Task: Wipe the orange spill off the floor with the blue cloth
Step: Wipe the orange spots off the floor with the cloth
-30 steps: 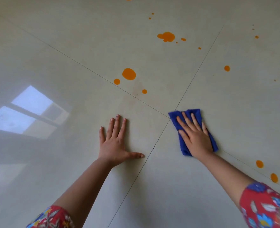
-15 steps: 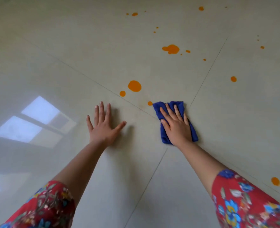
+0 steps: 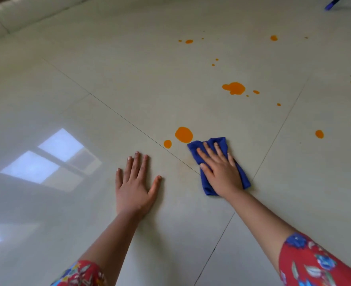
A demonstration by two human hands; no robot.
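Single head-worn view, angled forward and down (wide-angle, curved edges), close above the tiled floor (image 3: 191, 58) at arm's reach.

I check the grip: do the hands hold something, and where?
Right hand presses flat on the blue cloth, covering its middle, not gripping. Left hand holds nothing.

Glossy tiled floor (image 3: 170, 79) — orange spill (image 3: 234, 88) scattered, blue cloth (image 3: 215, 144), both hands flat.

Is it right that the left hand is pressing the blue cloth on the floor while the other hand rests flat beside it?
Not quite. In the head view the right hand presses the blue cloth; the left hand rests flat and bare on the floor beside it.
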